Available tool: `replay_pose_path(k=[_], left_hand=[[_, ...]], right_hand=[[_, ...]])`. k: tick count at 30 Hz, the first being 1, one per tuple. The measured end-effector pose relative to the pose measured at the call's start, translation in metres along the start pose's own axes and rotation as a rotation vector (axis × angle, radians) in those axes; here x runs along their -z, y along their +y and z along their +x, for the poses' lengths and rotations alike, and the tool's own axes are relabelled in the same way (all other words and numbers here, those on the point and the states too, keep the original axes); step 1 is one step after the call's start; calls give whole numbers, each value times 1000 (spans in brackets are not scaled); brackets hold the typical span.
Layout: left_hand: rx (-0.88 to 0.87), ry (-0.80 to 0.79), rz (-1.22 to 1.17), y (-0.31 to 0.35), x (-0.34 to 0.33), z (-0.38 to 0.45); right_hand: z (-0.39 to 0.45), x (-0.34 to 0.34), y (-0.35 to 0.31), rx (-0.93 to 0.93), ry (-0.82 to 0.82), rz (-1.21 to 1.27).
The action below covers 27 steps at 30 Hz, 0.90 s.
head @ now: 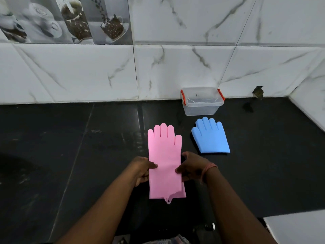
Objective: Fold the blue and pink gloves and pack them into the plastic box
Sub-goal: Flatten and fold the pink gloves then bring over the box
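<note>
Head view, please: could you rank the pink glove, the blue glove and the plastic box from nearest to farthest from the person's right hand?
1. pink glove: gripped at its side edge by the right hand, with the left hand on the other edge.
2. blue glove: flat on the dark counter, beyond and to the right.
3. plastic box: farthest, against the tiled wall, open.

Both bare forearms reach forward from below and converge on the pink glove. The left hand pinches its left edge at mid-length, thumb lying on top. The right hand mirrors it on the glove's right edge, thumb on top, a thin band around that wrist
</note>
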<state>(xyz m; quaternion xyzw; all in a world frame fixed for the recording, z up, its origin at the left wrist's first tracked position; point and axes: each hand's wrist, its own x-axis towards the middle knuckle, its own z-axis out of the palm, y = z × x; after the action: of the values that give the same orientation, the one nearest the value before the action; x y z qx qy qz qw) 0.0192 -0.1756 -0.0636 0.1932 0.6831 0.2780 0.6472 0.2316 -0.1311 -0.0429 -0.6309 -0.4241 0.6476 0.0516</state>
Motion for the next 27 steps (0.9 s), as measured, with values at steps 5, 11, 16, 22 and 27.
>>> replay_pose_path(k=[5, 11, 16, 22, 27], left_hand=[[-41, 6, 144, -7, -3, -12], [-98, 79, 238, -8, -9, -20], [-137, 148, 296, -15, -11, -20], [-193, 245, 648, -18, -6, -16], [-311, 324, 641, -2, -5, 1]], right_hand=[[-5, -16, 14, 34, 76, -60], [-8, -18, 18, 27, 147, -122], [-4, -19, 19, 43, 216, -249], [4, -22, 15, 60, 336, -461], [22, -22, 12, 151, 465, -450]])
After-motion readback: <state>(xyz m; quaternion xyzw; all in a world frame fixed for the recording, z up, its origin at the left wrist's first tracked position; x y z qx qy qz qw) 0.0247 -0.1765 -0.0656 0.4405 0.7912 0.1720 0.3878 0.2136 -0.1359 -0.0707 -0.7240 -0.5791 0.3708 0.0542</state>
